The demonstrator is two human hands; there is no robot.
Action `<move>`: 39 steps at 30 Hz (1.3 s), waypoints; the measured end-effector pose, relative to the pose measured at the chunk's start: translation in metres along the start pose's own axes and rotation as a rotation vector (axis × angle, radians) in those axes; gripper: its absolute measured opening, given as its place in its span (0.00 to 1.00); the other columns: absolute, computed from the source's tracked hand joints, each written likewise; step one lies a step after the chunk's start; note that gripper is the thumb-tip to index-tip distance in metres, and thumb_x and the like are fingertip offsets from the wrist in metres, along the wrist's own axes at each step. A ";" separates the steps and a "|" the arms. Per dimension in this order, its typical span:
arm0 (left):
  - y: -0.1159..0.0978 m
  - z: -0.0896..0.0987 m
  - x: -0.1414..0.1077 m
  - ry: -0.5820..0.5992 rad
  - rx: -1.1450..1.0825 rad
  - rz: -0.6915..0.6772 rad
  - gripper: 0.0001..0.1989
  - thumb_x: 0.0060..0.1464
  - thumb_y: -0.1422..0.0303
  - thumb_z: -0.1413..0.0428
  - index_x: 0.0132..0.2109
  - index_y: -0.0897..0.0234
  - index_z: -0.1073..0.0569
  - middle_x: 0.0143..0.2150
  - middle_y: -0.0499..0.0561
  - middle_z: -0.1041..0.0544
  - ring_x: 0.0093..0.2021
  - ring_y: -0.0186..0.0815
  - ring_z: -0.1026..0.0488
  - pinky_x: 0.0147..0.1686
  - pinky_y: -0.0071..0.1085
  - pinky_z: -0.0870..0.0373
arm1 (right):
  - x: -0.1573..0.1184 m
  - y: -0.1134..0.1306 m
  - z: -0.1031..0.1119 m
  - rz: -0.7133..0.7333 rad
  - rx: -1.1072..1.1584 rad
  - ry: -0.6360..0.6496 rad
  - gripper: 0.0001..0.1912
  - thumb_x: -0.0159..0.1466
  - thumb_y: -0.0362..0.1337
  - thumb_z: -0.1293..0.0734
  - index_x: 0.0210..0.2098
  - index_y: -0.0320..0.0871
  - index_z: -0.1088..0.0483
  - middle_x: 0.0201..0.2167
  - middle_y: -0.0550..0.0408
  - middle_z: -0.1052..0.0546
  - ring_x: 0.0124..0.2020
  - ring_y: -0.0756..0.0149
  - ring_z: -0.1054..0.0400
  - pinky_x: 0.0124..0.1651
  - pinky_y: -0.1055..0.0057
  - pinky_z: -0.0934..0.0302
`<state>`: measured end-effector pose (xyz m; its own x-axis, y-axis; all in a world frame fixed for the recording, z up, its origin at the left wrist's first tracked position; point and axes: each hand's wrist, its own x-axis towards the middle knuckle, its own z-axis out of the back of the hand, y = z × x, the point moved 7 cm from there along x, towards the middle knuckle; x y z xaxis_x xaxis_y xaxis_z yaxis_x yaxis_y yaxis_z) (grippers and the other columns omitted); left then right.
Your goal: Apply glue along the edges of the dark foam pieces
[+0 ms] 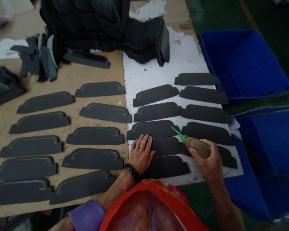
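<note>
My right hand (208,157) is closed around a brown bottle (198,147) with a green nozzle (179,133). The nozzle tip is over the right end of a dark flat piece (156,128), where a thin line runs along the upper edge. My left hand (141,152), with a black band on the wrist, lies flat, its fingertips at that piece's lower edge and on the dark piece (167,146) below it. Similar pieces lie in columns; those on the left, such as one piece (95,135), carry pale lines along their upper edges.
A long stack of dark pieces (144,40) stands at the back. Loose curved pieces (44,57) are heaped at back left, and another dark stack (2,86) sits at the left edge. Two blue bins (245,64) stand right of the table (106,75).
</note>
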<state>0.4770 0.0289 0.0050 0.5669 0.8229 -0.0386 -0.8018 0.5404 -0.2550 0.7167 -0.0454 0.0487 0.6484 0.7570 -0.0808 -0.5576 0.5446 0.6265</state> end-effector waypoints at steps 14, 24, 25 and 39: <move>-0.001 0.003 0.001 -0.003 0.006 -0.011 0.24 0.57 0.62 0.51 0.59 0.64 0.38 0.59 0.56 0.35 0.60 0.44 0.42 0.56 0.41 0.45 | -0.001 -0.007 0.003 -0.062 0.048 0.008 0.24 0.48 0.48 0.30 0.42 0.45 0.34 0.41 0.51 0.28 0.41 0.57 0.33 0.44 0.58 0.38; 0.000 0.005 0.002 0.001 -0.014 -0.014 0.24 0.56 0.61 0.51 0.59 0.63 0.38 0.58 0.57 0.35 0.59 0.44 0.42 0.55 0.42 0.44 | 0.022 -0.020 -0.032 -0.369 0.720 0.038 0.29 0.42 0.44 0.26 0.42 0.46 0.36 0.38 0.54 0.29 0.36 0.59 0.31 0.35 0.58 0.32; 0.001 0.005 0.001 -0.001 -0.019 -0.011 0.24 0.56 0.62 0.50 0.59 0.63 0.38 0.58 0.57 0.35 0.59 0.45 0.42 0.55 0.42 0.44 | 0.022 -0.017 -0.035 -0.397 0.805 0.050 0.29 0.42 0.42 0.26 0.41 0.46 0.37 0.38 0.55 0.29 0.35 0.60 0.31 0.33 0.60 0.32; 0.001 0.010 0.000 0.031 -0.052 0.032 0.25 0.56 0.59 0.50 0.59 0.61 0.40 0.55 0.57 0.35 0.57 0.46 0.41 0.53 0.44 0.43 | 0.000 -0.012 -0.038 -0.335 1.004 0.281 0.19 0.51 0.39 0.33 0.43 0.50 0.36 0.49 0.52 0.33 0.41 0.57 0.32 0.32 0.57 0.31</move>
<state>0.4744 0.0311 0.0148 0.5476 0.8332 -0.0767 -0.8090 0.5039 -0.3026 0.7038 -0.0388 0.0118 0.4761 0.7499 -0.4594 0.3845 0.2923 0.8756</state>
